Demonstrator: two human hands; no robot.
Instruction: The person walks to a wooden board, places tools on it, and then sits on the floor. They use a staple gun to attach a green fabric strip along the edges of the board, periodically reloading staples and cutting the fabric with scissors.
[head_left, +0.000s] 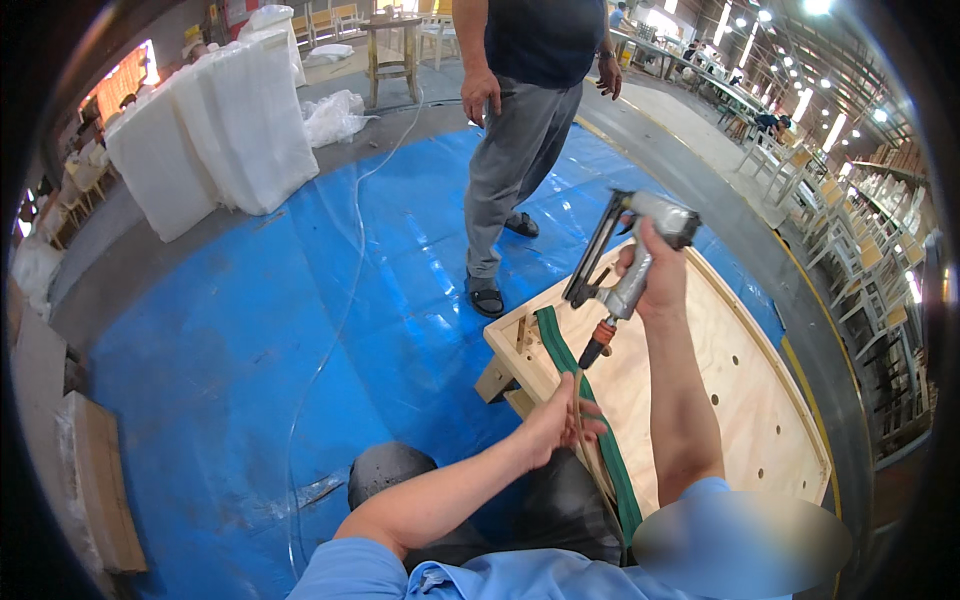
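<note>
My right hand (pixel 662 272) is wrapped round the grip of a silver and black pneumatic nail gun (pixel 628 288), raised over a wooden panel. An orange and black hose fitting (pixel 598 344) hangs from the foot of its handle. Just below the fitting, my left hand (pixel 560 422) has closed its thumb and finger on a thin air hose (pixel 578 388), its other fingers partly spread. Beneath both hands lies the pale plywood panel (pixel 690 350), framed with raised edges and dotted with several holes. A green webbing strap (pixel 560 346) runs along its left side.
Across the panel stands a person in grey trousers (pixel 520 150). A clear hose (pixel 360 225) trails over the blue floor sheet (pixel 230 310). White wrapped blocks (pixel 215 130) stand at the far left, a cardboard box (pixel 100 480) nearer. Rows of wooden chairs (pixel 850 250) line the right.
</note>
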